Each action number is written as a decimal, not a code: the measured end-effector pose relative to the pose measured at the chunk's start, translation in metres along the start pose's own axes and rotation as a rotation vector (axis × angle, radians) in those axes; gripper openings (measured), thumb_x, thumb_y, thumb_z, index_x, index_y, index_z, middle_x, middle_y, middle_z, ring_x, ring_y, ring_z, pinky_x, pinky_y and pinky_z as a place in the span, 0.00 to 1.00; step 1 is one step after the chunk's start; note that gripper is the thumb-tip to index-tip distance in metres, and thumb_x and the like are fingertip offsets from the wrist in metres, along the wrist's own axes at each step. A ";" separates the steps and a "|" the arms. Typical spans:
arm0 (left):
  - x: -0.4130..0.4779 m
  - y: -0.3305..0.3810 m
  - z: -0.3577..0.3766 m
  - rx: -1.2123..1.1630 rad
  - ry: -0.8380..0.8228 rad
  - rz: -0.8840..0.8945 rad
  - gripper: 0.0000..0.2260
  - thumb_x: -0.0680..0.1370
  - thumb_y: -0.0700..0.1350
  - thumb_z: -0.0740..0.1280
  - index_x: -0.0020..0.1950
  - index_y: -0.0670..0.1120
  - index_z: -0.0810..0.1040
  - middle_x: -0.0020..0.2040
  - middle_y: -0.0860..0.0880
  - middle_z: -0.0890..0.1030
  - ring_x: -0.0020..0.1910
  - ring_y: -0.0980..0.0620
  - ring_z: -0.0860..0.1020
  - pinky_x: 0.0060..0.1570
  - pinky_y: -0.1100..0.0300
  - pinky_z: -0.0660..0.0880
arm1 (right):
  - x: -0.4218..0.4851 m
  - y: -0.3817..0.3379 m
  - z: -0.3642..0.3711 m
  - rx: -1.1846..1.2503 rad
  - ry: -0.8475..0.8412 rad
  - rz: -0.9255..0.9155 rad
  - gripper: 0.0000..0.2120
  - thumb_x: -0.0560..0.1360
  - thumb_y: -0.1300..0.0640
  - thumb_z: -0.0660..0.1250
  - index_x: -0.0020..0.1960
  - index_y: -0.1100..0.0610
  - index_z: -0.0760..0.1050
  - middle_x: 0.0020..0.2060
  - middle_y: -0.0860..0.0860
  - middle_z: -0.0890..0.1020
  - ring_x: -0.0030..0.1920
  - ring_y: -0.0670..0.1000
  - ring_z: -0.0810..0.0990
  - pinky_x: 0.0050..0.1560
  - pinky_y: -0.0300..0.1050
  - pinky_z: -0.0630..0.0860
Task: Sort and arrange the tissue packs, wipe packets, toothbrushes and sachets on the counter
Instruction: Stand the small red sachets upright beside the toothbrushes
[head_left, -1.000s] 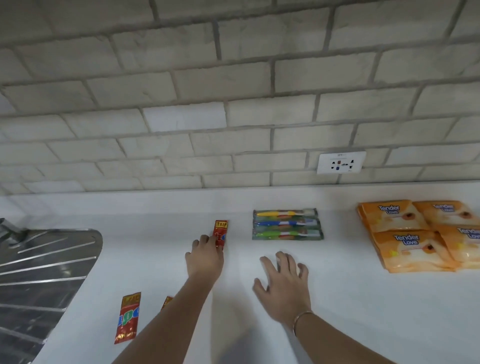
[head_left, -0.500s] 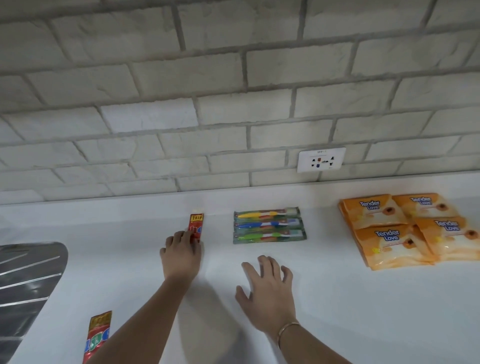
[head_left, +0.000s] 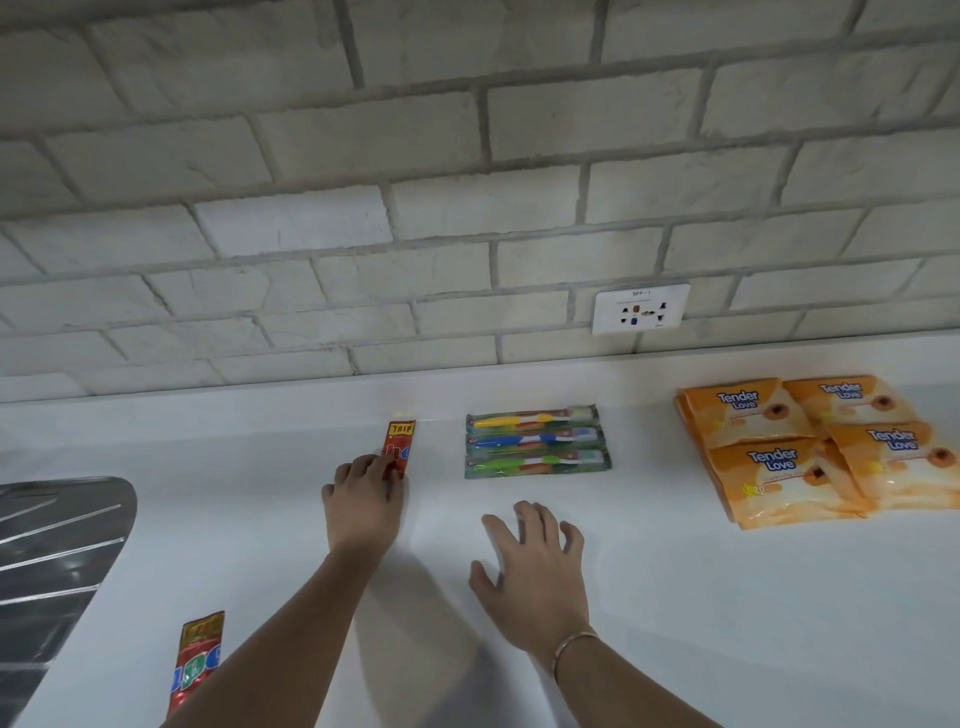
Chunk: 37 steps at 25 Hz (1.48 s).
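Sachet (head_left: 401, 441) lies lengthwise near bench (head_left: 701, 597) back, just left of toothbrushes (head_left: 537, 441), likely starting own group. Left hand (head_left: 363, 499): fingers curled on its near end, probably squaring it. Right hand (head_left: 530, 566): spread flat, empty, likely bracing. Second sachet (head_left: 195, 665) near front, unsorted.

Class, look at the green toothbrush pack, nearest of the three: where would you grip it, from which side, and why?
Probably its right end, pinched from above and the right. The green toothbrush pack lies flat, lengthwise left to right, its far edge against the blue pack; the ends and near edge are free, and the right hand is closest.
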<state>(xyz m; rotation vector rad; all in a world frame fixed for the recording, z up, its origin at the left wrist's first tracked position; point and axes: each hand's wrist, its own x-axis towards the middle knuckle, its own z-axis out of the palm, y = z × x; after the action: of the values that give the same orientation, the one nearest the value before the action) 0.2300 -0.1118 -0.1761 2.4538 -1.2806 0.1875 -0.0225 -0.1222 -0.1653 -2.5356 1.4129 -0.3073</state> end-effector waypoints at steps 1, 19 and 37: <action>0.000 0.000 0.000 -0.003 0.001 -0.003 0.11 0.79 0.49 0.67 0.59 0.49 0.82 0.57 0.49 0.83 0.56 0.42 0.78 0.49 0.48 0.72 | 0.000 0.000 0.000 -0.002 0.000 -0.001 0.24 0.75 0.35 0.56 0.68 0.42 0.70 0.70 0.53 0.73 0.74 0.58 0.67 0.69 0.66 0.63; -0.086 -0.090 -0.117 -0.453 -0.275 -0.205 0.11 0.78 0.34 0.68 0.51 0.50 0.84 0.50 0.56 0.84 0.50 0.55 0.81 0.48 0.64 0.75 | 0.000 0.003 -0.005 0.029 -0.018 -0.002 0.25 0.75 0.35 0.56 0.69 0.41 0.70 0.72 0.52 0.70 0.75 0.55 0.63 0.71 0.62 0.59; 0.002 -0.060 -0.038 0.099 -0.220 0.108 0.21 0.84 0.52 0.54 0.72 0.47 0.76 0.69 0.47 0.79 0.68 0.44 0.76 0.59 0.45 0.74 | 0.000 0.002 -0.004 0.023 -0.035 0.005 0.26 0.75 0.35 0.54 0.70 0.40 0.69 0.73 0.52 0.71 0.77 0.56 0.64 0.72 0.63 0.60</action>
<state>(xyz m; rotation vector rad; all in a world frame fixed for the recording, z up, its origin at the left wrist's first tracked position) 0.2822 -0.0678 -0.1561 2.5463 -1.5321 0.0077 -0.0254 -0.1241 -0.1624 -2.5067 1.3942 -0.2756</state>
